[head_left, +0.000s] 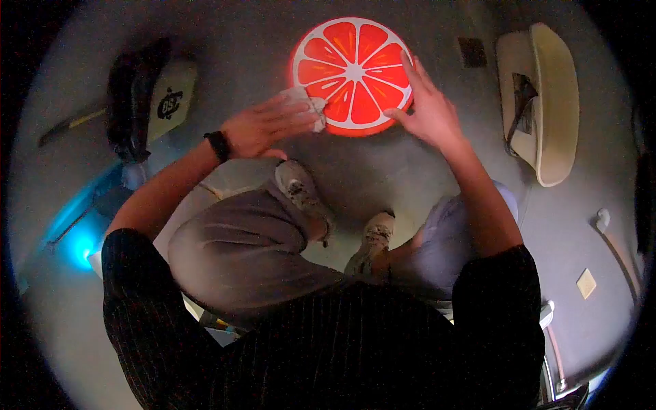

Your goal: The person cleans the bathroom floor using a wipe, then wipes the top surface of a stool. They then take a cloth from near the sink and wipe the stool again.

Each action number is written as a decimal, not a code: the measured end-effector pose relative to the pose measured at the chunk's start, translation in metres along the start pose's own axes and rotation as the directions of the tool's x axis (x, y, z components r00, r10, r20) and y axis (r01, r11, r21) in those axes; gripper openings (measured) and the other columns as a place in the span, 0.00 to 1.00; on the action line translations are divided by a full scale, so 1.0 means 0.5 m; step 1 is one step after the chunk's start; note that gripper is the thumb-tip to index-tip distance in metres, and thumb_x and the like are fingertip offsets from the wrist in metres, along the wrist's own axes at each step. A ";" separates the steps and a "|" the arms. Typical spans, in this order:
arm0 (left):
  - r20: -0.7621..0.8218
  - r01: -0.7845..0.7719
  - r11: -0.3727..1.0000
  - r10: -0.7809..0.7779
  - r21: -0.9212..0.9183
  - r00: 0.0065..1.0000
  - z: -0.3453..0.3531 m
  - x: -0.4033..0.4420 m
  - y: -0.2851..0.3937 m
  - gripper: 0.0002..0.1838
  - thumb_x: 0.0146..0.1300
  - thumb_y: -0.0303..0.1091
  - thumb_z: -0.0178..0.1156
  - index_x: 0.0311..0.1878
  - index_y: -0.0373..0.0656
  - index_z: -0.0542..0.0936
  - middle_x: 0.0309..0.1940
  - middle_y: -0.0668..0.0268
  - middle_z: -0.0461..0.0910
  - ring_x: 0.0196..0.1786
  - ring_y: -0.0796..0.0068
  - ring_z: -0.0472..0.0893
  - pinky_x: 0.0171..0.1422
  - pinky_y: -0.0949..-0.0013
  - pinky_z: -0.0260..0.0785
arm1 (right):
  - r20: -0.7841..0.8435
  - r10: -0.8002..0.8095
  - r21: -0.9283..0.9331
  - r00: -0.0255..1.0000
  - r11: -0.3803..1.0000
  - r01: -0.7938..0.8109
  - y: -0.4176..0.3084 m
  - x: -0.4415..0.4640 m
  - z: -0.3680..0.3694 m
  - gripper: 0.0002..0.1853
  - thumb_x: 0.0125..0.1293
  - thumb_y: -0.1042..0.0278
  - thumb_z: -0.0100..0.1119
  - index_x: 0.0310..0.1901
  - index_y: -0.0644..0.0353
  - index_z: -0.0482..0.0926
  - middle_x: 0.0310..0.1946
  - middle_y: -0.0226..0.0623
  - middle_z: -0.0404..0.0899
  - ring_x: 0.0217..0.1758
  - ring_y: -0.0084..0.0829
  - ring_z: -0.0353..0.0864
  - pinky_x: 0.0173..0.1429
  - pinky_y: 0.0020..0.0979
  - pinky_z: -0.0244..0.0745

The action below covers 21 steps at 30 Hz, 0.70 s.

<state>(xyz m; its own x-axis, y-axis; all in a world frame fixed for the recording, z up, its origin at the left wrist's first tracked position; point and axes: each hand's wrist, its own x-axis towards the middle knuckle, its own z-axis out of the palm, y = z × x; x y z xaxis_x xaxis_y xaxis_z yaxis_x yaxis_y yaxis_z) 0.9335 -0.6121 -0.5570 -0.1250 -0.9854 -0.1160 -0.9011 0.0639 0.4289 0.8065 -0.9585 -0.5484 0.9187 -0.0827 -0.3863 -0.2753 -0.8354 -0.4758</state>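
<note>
A round, glowing red-orange light (pixel 353 72) patterned like a citrus slice is in front of me at the top centre. My left hand (pixel 266 125) presses a crumpled white cloth (pixel 316 106) against its lower left edge, with the fingers laid over the cloth. On the opposite side, my right hand (pixel 430 106) holds the light by its right rim. The right thumb lies near the lower right edge and the fingers reach up along the side. The underside of the light is hidden.
To the left a dark bag (pixel 137 96) leans beside a pale panel with a logo (pixel 171 102). A cyan lamp (pixel 85 254) glows lower left. A cream curved object (pixel 553 106) stands at right, and a small pale tile-like piece (pixel 585 283) lies on the grey floor (pixel 410 178).
</note>
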 end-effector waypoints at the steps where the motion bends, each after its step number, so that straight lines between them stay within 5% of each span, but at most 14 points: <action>1: 0.026 0.026 0.999 -0.027 0.023 0.999 -0.002 -0.001 0.002 0.50 0.63 0.71 0.52 0.82 0.52 0.56 0.83 0.66 0.54 0.84 0.58 0.53 0.88 0.47 0.40 | -0.018 -0.018 -0.044 1.000 0.999 0.017 0.000 0.004 0.000 0.64 0.53 0.50 0.78 0.83 0.42 0.41 0.82 0.51 0.50 0.74 0.55 0.70 0.70 0.52 0.74; 14: 0.096 0.059 0.998 -0.056 -0.030 0.994 0.004 0.053 0.016 0.45 0.67 0.62 0.56 0.82 0.53 0.56 0.84 0.68 0.51 0.84 0.58 0.53 0.87 0.47 0.41 | 0.004 -0.010 -0.016 1.000 1.000 0.010 0.002 0.006 -0.001 0.64 0.53 0.48 0.78 0.83 0.42 0.41 0.82 0.51 0.49 0.75 0.54 0.68 0.69 0.53 0.75; 16: -0.064 -0.002 0.987 -0.008 -0.158 0.998 0.028 0.105 0.036 0.51 0.57 0.52 0.69 0.82 0.56 0.56 0.84 0.69 0.50 0.85 0.60 0.50 0.88 0.46 0.41 | 0.012 -0.018 -0.009 1.000 1.000 0.018 0.005 0.005 0.000 0.64 0.54 0.46 0.77 0.83 0.42 0.41 0.82 0.51 0.48 0.75 0.54 0.68 0.69 0.53 0.75; 21: 0.034 0.012 0.999 -0.010 -0.041 0.999 0.003 0.002 0.002 0.46 0.63 0.58 0.61 0.81 0.56 0.58 0.83 0.72 0.53 0.84 0.62 0.51 0.88 0.46 0.39 | 0.017 -0.019 0.000 1.000 1.000 0.019 0.009 0.003 0.008 0.64 0.53 0.46 0.77 0.83 0.42 0.41 0.82 0.51 0.49 0.75 0.54 0.69 0.69 0.55 0.75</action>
<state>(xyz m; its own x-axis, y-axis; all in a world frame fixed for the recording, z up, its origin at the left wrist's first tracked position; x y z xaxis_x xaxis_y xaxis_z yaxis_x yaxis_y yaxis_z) 0.9321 -0.6126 -0.5579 -0.1297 -0.9801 -0.1505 -0.8847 0.0459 0.4639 0.8054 -0.9602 -0.5541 0.9185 -0.0576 -0.3911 -0.2581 -0.8367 -0.4829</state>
